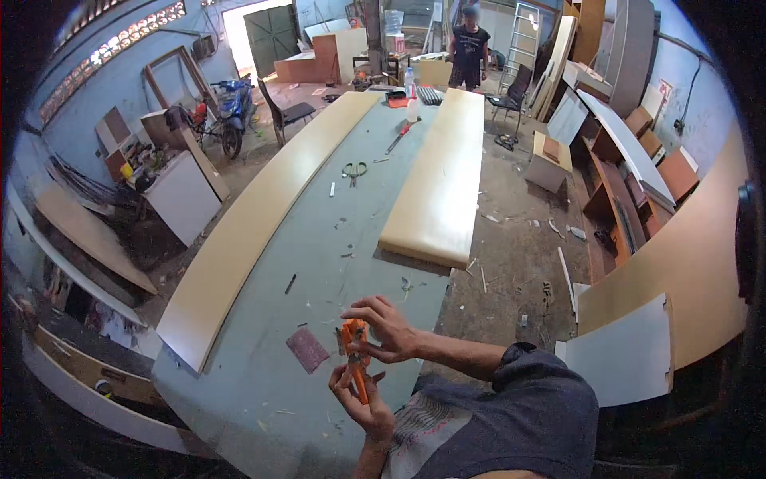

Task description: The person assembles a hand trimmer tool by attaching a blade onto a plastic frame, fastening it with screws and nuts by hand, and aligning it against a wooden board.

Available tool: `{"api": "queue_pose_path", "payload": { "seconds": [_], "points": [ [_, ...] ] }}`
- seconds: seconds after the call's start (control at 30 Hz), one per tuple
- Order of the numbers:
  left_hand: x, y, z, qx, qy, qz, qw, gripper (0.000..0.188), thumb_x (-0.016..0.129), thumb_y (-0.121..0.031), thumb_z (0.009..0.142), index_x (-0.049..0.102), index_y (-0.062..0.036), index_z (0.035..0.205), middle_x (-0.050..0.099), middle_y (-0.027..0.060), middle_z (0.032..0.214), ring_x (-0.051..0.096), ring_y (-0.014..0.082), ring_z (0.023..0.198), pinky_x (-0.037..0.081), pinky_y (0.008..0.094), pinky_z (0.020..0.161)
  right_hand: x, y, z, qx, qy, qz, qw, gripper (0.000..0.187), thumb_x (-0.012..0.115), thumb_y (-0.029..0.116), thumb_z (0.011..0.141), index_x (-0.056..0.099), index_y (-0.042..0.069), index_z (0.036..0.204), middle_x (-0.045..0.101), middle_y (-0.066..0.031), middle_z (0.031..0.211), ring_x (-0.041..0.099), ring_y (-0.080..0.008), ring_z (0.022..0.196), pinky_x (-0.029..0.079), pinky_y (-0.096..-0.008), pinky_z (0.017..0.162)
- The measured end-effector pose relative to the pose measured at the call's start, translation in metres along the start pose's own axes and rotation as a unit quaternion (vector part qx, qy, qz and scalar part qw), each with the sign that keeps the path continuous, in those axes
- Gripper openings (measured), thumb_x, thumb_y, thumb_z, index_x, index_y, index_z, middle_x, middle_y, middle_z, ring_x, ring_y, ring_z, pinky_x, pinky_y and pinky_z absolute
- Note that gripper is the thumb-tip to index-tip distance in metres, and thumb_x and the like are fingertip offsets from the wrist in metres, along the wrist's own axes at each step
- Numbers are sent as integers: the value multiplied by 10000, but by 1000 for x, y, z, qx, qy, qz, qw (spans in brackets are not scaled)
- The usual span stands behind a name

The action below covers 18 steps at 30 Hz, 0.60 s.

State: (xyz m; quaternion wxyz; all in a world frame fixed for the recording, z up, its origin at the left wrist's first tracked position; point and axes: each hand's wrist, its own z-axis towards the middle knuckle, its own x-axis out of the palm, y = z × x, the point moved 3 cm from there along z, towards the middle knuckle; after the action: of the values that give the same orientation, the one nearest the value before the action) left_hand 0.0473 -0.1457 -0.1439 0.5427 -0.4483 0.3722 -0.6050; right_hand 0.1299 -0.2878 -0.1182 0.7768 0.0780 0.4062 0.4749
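Note:
Over the near part of the table (pixel 263 399), I have an orange hand tool (pixel 361 382) with dark metal parts between my two hands. My left hand (pixel 363 405) is closed around its lower, handle-like end. From the right, my right hand (pixel 389 331) reaches across its upper part, with thumb and fingers gripping it; these fingers partly cover the tool, so its exact kind is unclear. Just left of the tool lies a mauve rectangular sheet (pixel 307 350), which looks like sandpaper. Farther up the tabletop is a thin dark stick-like piece (pixel 291 283).
Two long pale boards (pixel 263 215) (pixel 435 184) lie lengthwise on the table. Between them are scissors (pixel 354 171), a red-handled tool (pixel 403 136) and a bottle (pixel 411 104). Panels (pixel 630 359) lean at right. Another person (pixel 469 52) stands beyond the table near a chair (pixel 511 94).

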Motion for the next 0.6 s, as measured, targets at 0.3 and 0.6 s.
{"api": "queue_pose_path", "payload": {
  "seconds": [0.3,0.6],
  "points": [
    [-4,10,-5,-13,-2,-16,1000,324,457,-145,1011,375,16,1280,307,141,1318,494,260,1197,597,358,848,-5,11,1,-36,-29,-48,998,285,704,332,895,542,99,924,509,-74,950,508,-256,894,389,-394,814],
    [1,16,-9,-38,-3,-6,999,378,495,-160,994,375,24,1302,362,150,1290,498,260,1199,578,384,853,-5,13,-3,-40,-32,-29,998,191,633,239,944,550,96,848,503,-47,835,506,-232,820,373,-379,758]
  ]
}}
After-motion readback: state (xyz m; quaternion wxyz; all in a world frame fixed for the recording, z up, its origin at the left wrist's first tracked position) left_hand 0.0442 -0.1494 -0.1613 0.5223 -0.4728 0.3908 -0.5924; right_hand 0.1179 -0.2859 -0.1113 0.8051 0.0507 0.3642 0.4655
